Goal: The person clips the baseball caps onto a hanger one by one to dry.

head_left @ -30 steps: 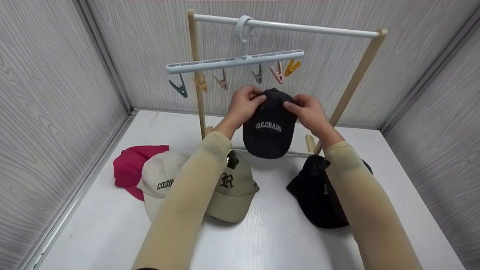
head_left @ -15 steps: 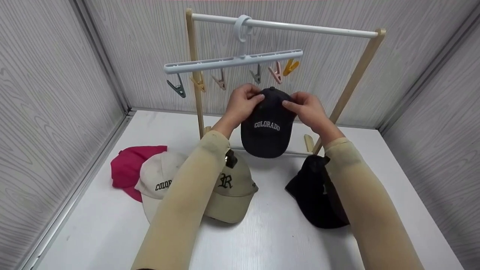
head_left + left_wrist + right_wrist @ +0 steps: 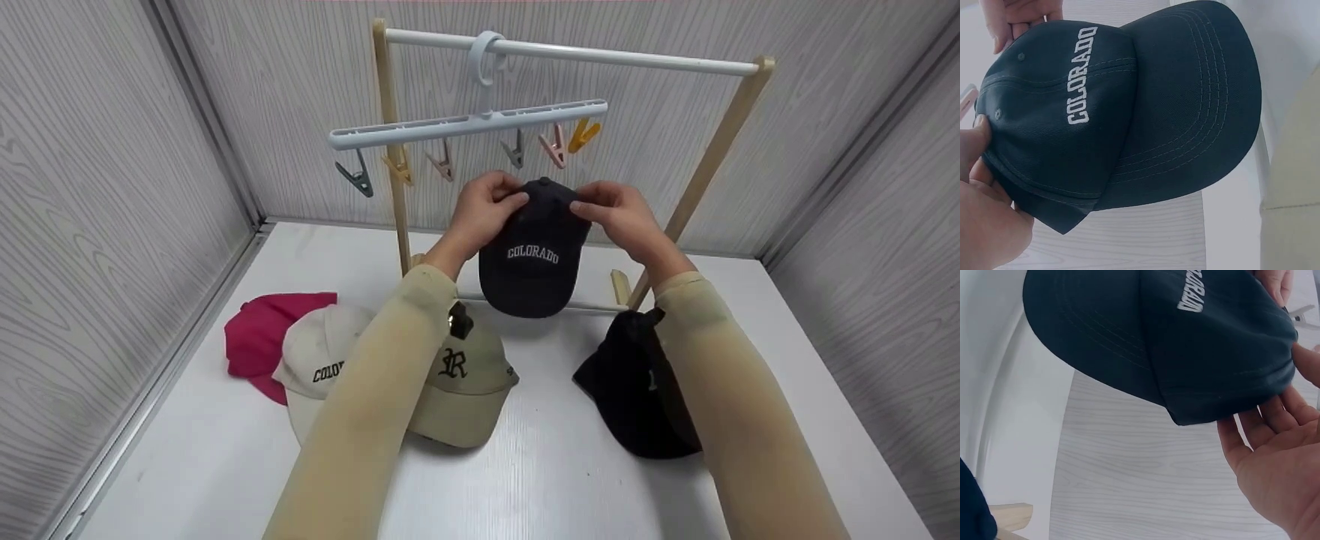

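Note:
Both hands hold up a dark baseball cap by the sides of its crown, brim down, its white COLORADO lettering facing me. My left hand pinches one side, thumb on the front; in the left wrist view the left hand has fingers behind the crown. On the other side my right hand pinches the cap likewise, and the right wrist view shows the right hand with its fingers under the fabric. Just above the cap, a pale blue hanger carries several clips, among them a grey clip and a pink clip.
The hanger hooks over the white bar of a wooden-legged rack. On the white table lie a pink cap, an off-white cap, an olive cap and, at right, a black cap. Panelled walls enclose the table.
The right hand has shifted slightly to the right along the crown, and the cap has drifted slightly left. The left hand's grip looks the same.

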### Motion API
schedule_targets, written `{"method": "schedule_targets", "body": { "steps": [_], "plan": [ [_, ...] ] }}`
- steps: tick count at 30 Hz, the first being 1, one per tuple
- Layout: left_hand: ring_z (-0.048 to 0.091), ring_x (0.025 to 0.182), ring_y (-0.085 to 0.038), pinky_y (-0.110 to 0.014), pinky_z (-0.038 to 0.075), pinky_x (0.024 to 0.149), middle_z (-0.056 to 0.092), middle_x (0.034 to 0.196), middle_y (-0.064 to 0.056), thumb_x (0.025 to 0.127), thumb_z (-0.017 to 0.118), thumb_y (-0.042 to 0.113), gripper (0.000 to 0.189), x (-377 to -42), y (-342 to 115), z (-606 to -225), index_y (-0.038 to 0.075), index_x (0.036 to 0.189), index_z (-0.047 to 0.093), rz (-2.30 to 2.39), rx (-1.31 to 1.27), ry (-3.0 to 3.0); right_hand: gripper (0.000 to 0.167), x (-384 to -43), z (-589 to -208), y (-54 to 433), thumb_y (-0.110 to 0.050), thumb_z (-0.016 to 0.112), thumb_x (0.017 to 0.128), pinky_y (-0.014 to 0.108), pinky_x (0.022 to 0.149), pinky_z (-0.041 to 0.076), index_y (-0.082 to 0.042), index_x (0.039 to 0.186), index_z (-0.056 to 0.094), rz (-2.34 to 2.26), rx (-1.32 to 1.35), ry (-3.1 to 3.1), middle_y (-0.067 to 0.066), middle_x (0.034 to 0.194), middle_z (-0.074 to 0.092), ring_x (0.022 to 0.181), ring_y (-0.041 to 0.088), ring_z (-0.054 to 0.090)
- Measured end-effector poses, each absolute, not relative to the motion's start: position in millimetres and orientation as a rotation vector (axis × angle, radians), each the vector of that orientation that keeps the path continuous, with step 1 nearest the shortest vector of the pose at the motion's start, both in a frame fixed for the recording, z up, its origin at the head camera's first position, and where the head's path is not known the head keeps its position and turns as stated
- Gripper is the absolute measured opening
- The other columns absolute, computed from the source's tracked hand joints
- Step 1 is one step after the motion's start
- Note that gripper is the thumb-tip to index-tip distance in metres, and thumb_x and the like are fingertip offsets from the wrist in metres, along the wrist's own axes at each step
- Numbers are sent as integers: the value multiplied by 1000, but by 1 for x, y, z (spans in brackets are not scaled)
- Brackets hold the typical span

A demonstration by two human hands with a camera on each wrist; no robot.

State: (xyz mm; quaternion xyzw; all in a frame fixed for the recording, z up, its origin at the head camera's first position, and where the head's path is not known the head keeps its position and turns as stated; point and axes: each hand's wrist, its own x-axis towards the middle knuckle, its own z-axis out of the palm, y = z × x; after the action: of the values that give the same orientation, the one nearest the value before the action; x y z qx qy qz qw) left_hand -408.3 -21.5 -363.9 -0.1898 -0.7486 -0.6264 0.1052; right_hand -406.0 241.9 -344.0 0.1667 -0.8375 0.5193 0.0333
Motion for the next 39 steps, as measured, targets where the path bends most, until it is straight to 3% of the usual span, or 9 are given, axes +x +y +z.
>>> {"method": "schedule_targets", "body": {
  "steps": [13, 17, 22, 26, 32, 39],
  "plan": [
    [75, 112, -22, -32, 54, 99, 81, 120, -12, 107, 77, 13, 18, -405, -27, -362, 1, 122, 77, -1841, -553, -2214, 38, -420, -309, 237, -35, 69, 112, 37, 99, 55, -4, 133, 72, 1528, 355, -2445, 5, 116, 75, 111, 20, 68],
    [75, 112, -21, -30, 54, 99, 82, 119, -12, 107, 77, 12, 18, -405, -26, -360, 1, 122, 77, -1852, -535, -2210, 52, -426, -297, 233, -44, 69, 111, 32, 96, 53, -5, 146, 64, 1473, 246, -2475, 7, 127, 71, 116, 20, 66],
    [75, 112, -20, -30, 54, 100, 82, 120, -11, 108, 77, 13, 17, -402, -26, -360, 3, 121, 77, -1851, -539, -2231, 77, -433, -290, 227, -52, 69, 109, 37, 110, 50, -7, 167, 45, 1400, 141, -2550, 13, 152, 62, 137, 23, 60],
    [75, 112, -21, -31, 55, 99, 82, 120, -11, 107, 77, 13, 17, -401, -26, -362, 3, 121, 77, -1873, -552, -2223, 88, -440, -289, 221, -55, 70, 107, 38, 113, 50, -7, 172, 35, 1452, 90, -2519, 15, 156, 60, 140, 24, 60],
    [75, 109, -21, -30, 54, 97, 82, 118, -12, 107, 77, 11, 17, -400, -25, -366, 2, 121, 77, -1893, -544, -2223, 87, -448, -290, 212, -51, 75, 104, 35, 109, 50, -3, 168, 40, 1582, 41, -2440, 14, 150, 67, 132, 23, 66],
    [76, 109, -20, -30, 54, 98, 83, 117, -10, 107, 77, 12, 16, -399, -27, -366, 3, 120, 78, -1884, -537, -2225, 72, -453, -289, 201, -49, 73, 106, 31, 100, 52, -3, 157, 53, 1606, 27, -2417, 12, 138, 72, 122, 22, 71]
  ]
}}
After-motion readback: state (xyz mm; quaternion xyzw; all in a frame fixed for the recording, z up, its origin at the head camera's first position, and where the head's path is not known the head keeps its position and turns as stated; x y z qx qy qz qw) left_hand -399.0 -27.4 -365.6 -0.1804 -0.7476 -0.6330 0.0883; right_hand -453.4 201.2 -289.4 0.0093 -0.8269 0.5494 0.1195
